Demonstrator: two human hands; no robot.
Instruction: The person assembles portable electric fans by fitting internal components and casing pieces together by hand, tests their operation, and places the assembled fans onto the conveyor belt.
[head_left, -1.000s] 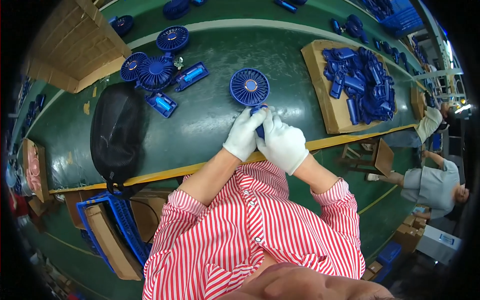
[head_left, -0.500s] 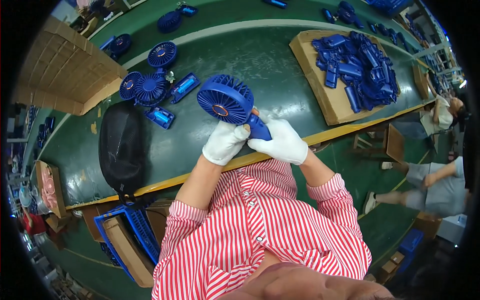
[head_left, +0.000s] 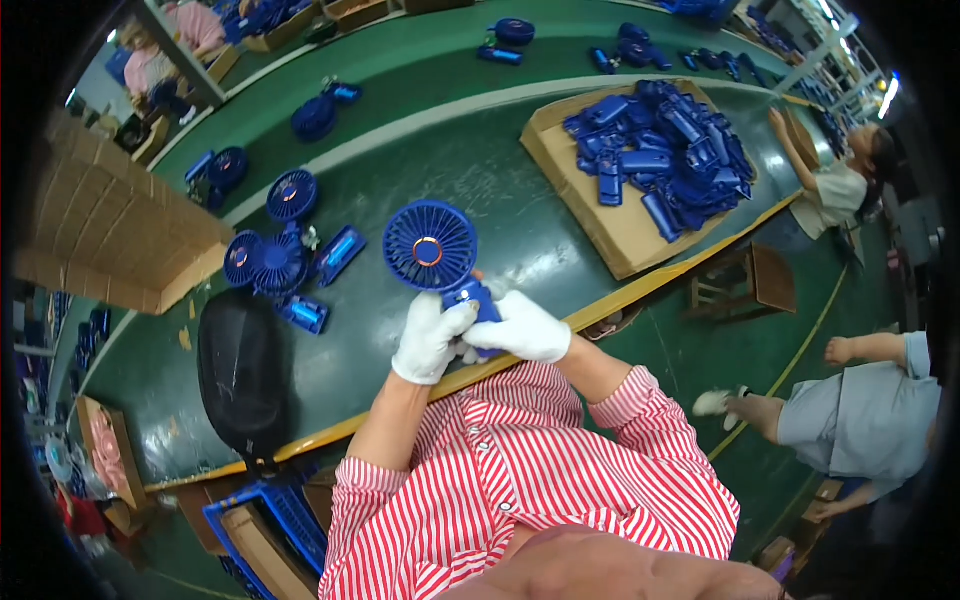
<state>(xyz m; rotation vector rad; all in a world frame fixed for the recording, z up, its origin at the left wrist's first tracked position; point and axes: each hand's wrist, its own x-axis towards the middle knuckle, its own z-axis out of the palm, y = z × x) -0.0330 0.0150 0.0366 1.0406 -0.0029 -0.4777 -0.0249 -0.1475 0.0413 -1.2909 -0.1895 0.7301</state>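
Note:
A blue handheld fan (head_left: 430,246) is held over the near edge of the green table, its round slatted head pointing away from me. My left hand (head_left: 432,338), in a white glove, grips the handle from the left with its thumb across the front. From the right my right hand (head_left: 520,328), gloved too, closes on the same handle, the thumb near the left one. Both hands hide much of the handle. Several blue fan heads (head_left: 280,262) and an opened handle half (head_left: 341,254) with a light blue battery lie to the left.
A shallow cardboard box (head_left: 600,235) heaped with blue handle shells stands at right. A black case (head_left: 240,370) and a tall carton (head_left: 130,220) are at left. Beyond runs a green belt (head_left: 400,95) with fan parts. People stand at right near a wooden stool (head_left: 770,280).
My hands have turned the fan so its head faces me more squarely and its handle comes lower. The whole view has shifted slightly. The person at right has moved.

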